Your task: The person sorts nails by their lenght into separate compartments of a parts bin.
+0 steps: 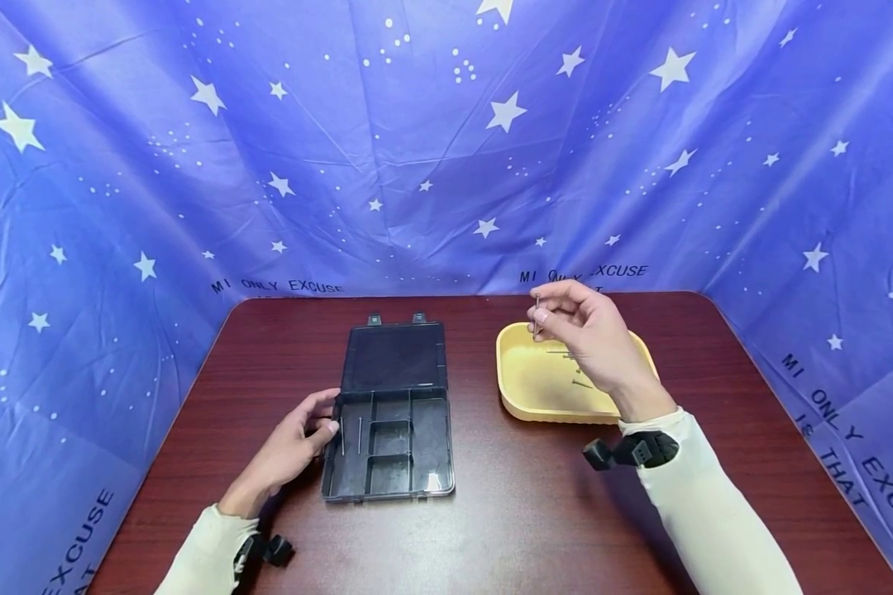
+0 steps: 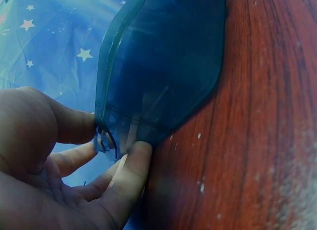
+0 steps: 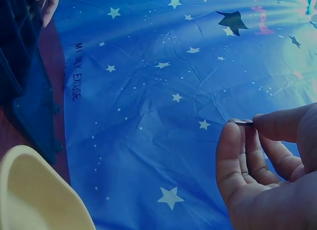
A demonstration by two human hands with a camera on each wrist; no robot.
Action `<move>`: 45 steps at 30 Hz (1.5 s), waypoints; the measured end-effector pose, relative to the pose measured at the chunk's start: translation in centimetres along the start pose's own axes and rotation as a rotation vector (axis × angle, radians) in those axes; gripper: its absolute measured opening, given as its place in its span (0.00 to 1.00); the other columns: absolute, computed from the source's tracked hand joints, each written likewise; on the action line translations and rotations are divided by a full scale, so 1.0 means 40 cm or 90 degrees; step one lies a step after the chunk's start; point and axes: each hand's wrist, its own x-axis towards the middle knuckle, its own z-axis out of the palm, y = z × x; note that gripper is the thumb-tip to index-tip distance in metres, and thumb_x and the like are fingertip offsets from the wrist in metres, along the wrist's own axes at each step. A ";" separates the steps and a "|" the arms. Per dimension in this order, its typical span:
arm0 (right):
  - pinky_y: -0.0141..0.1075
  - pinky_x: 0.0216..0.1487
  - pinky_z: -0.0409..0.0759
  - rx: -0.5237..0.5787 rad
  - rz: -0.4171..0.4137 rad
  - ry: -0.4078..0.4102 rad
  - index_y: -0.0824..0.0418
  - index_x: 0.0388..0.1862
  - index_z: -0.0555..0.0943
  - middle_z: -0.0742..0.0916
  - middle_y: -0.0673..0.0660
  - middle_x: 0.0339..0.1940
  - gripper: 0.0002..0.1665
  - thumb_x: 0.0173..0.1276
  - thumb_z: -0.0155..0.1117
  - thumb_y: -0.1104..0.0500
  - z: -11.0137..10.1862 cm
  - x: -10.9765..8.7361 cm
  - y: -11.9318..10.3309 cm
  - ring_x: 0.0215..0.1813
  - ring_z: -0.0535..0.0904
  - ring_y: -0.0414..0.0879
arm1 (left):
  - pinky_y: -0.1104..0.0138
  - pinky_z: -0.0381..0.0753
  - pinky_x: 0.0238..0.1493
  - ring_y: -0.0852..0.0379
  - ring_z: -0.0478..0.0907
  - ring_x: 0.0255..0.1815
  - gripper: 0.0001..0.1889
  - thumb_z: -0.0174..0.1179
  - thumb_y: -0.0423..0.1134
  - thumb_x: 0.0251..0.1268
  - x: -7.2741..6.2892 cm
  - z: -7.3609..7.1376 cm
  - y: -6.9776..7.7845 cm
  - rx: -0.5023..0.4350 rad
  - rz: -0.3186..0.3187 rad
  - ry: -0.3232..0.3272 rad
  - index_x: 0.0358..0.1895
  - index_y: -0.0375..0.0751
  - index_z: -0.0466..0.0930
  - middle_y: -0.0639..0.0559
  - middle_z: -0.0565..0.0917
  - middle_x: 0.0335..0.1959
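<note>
A fastener [image 1: 537, 303] is pinched upright in the near-closed fingers of the right hand [image 1: 588, 335], held clear of the yellow tray [image 1: 558, 416] at right. The black box [image 1: 430, 434] is gripped at its left edge by the narrowly parted fingers of the left hand [image 1: 290, 446], presumably for steadiness.

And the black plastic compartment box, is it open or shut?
Open: the box has its flat dark lid folded back, and two thin metal fasteners show in its left compartment.

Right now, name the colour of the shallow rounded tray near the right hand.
Pale yellow: the shallow rounded tray shows best in the head view.
</note>
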 end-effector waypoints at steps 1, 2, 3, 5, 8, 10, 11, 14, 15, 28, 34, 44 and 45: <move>0.34 0.42 0.89 0.001 -0.001 -0.003 0.56 0.52 0.85 0.88 0.53 0.38 0.17 0.74 0.63 0.75 0.004 0.000 0.002 0.37 0.88 0.41 | 0.67 0.81 0.37 0.51 0.79 0.51 0.29 0.59 0.29 0.78 0.000 0.000 0.000 0.001 0.001 0.000 0.78 0.40 0.66 0.30 0.76 0.64; 0.34 0.42 0.89 0.002 -0.001 -0.006 0.56 0.52 0.85 0.88 0.53 0.38 0.18 0.73 0.63 0.75 0.010 0.000 0.005 0.37 0.88 0.41 | 0.66 0.81 0.37 0.50 0.79 0.51 0.29 0.59 0.29 0.78 -0.001 -0.001 0.000 0.001 0.001 0.001 0.78 0.40 0.66 0.30 0.76 0.64; 0.34 0.42 0.89 0.001 -0.001 -0.009 0.55 0.52 0.85 0.88 0.53 0.38 0.18 0.73 0.63 0.75 0.016 0.000 0.007 0.37 0.88 0.41 | 0.66 0.81 0.37 0.50 0.79 0.51 0.29 0.59 0.29 0.78 -0.001 -0.001 0.000 0.002 0.002 0.001 0.78 0.40 0.66 0.30 0.76 0.64; 0.35 0.41 0.89 -0.003 0.001 -0.018 0.54 0.51 0.85 0.88 0.53 0.38 0.18 0.73 0.64 0.75 0.032 0.001 0.015 0.36 0.88 0.42 | 0.66 0.81 0.38 0.50 0.78 0.51 0.29 0.59 0.29 0.78 -0.002 -0.001 -0.001 0.006 0.005 0.002 0.78 0.41 0.66 0.30 0.76 0.64; 0.35 0.41 0.89 -0.011 0.010 -0.036 0.54 0.52 0.85 0.88 0.54 0.38 0.17 0.74 0.64 0.74 0.064 0.002 0.028 0.37 0.88 0.42 | 0.66 0.81 0.37 0.50 0.78 0.51 0.29 0.59 0.29 0.78 -0.001 -0.001 -0.003 0.006 0.007 0.005 0.78 0.41 0.66 0.31 0.76 0.64; 0.36 0.42 0.89 -0.019 0.018 -0.045 0.56 0.52 0.85 0.87 0.58 0.39 0.16 0.74 0.64 0.73 0.090 0.002 0.038 0.37 0.88 0.43 | 0.67 0.81 0.37 0.51 0.79 0.50 0.29 0.59 0.29 0.78 -0.001 -0.001 -0.003 0.003 0.007 0.004 0.78 0.41 0.66 0.30 0.77 0.64; 0.36 0.41 0.90 -0.025 0.020 -0.049 0.58 0.53 0.84 0.87 0.60 0.39 0.15 0.74 0.64 0.73 0.103 0.003 0.045 0.37 0.88 0.43 | 0.67 0.81 0.37 0.52 0.79 0.50 0.29 0.59 0.29 0.78 0.000 -0.001 -0.003 -0.001 0.005 0.003 0.78 0.41 0.66 0.30 0.77 0.64; 0.37 0.41 0.90 -0.042 0.027 -0.066 0.66 0.56 0.82 0.86 0.66 0.40 0.15 0.73 0.65 0.74 0.149 0.002 0.065 0.38 0.88 0.45 | 0.67 0.81 0.36 0.54 0.80 0.48 0.29 0.59 0.29 0.78 0.001 -0.003 0.000 -0.007 0.001 -0.005 0.78 0.40 0.65 0.30 0.77 0.64; 0.37 0.41 0.90 -0.042 0.030 -0.075 0.69 0.58 0.81 0.86 0.68 0.41 0.16 0.73 0.65 0.74 0.165 0.001 0.073 0.37 0.87 0.45 | 0.67 0.80 0.35 0.55 0.79 0.47 0.29 0.59 0.29 0.78 0.001 -0.005 0.001 -0.007 -0.001 -0.007 0.78 0.40 0.65 0.30 0.76 0.64; 0.39 0.39 0.90 0.006 0.112 -0.163 0.72 0.62 0.78 0.83 0.78 0.45 0.20 0.72 0.65 0.74 0.367 -0.002 0.195 0.38 0.87 0.51 | 0.67 0.78 0.33 0.52 0.79 0.50 0.30 0.58 0.29 0.79 0.013 -0.018 0.011 -0.032 -0.018 -0.050 0.80 0.40 0.62 0.27 0.72 0.68; 0.38 0.40 0.90 0.035 0.184 -0.163 0.71 0.61 0.79 0.88 0.67 0.39 0.19 0.73 0.63 0.74 0.453 -0.008 0.247 0.34 0.87 0.46 | 0.68 0.74 0.29 0.56 0.78 0.45 0.31 0.58 0.29 0.78 0.011 -0.034 0.009 -0.094 -0.052 -0.086 0.80 0.40 0.60 0.26 0.72 0.68; 0.36 0.37 0.90 0.012 0.255 -0.111 0.77 0.58 0.80 0.89 0.73 0.39 0.19 0.68 0.66 0.76 0.497 -0.004 0.317 0.29 0.86 0.44 | 0.59 0.89 0.41 0.54 0.85 0.53 0.32 0.57 0.26 0.78 0.013 -0.028 0.017 -0.129 -0.067 -0.085 0.81 0.40 0.61 0.26 0.68 0.74; 0.36 0.37 0.90 0.009 0.260 -0.107 0.77 0.58 0.80 0.89 0.70 0.37 0.20 0.67 0.67 0.76 0.498 -0.006 0.322 0.28 0.86 0.43 | 0.56 0.90 0.43 0.54 0.85 0.55 0.32 0.57 0.26 0.78 0.014 -0.026 0.018 -0.131 -0.068 -0.083 0.81 0.40 0.61 0.26 0.68 0.74</move>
